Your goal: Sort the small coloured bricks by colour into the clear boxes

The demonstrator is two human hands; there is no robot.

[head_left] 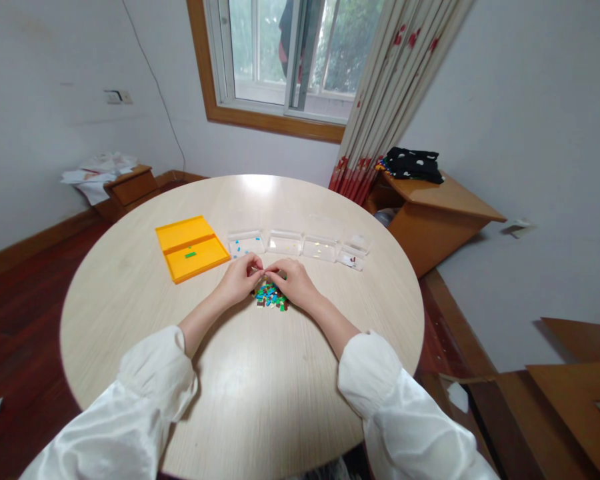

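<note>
Over the far part of a pile of small toy bricks (271,296), my left hand (239,277) and my right hand (295,281) come together with fingertips nearly touching. Both are closed in a pinch; whatever sits between the fingers is too small to make out. Blue, green, brown and white pieces mix in the pile on the table. Beyond my hands stand clear plastic boxes: one (246,252) with several blue pieces, one (285,243) and another (320,247) with pale pieces, and a small one (351,259) with dark red pieces. An orange case (200,267) lies unfolded, green pieces inside.
All of this rests on a round pale wooden table (250,393). Behind it are a window (290,60) and a long curtain (380,87). To the right stands a wooden cabinet (430,213) with black cloth (413,165); papers (100,170) lie at left.
</note>
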